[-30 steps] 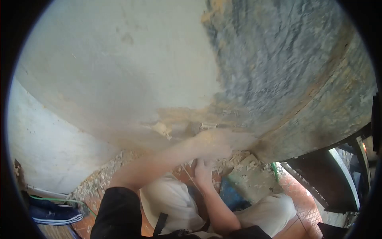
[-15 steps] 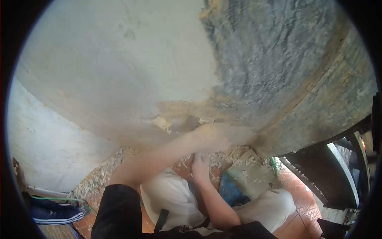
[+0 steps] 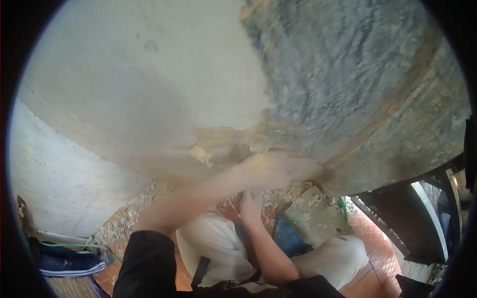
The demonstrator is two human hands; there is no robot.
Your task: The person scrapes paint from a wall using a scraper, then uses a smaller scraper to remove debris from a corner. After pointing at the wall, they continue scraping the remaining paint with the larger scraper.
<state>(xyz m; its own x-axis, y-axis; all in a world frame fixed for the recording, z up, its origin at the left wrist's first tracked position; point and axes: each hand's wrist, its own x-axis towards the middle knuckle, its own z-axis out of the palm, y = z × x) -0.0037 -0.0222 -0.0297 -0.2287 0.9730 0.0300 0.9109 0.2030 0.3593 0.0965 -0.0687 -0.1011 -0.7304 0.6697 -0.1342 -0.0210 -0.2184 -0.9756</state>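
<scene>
My left hand reaches across from the left in front of the lower wall. It is smeared by motion, so its fingers and anything in them cannot be made out. Below it, close to the wall's foot, is my right hand, its fingers curled and partly hidden; what they hold does not show. The wall surface is smooth and pale on the left, rough dark grey on the right. A loose pale flake hangs at the ragged tan strip just above my left forearm.
Pale chips litter the tiled floor along the wall. A dusty grey-green board and a blue piece lie between my knees. Dark blue striped footwear and a green cord are at left; a dark metal frame stands right.
The view has shifted slightly. My left hand is blurred in both frames and stays at about the same spot; my right hand has barely moved.
</scene>
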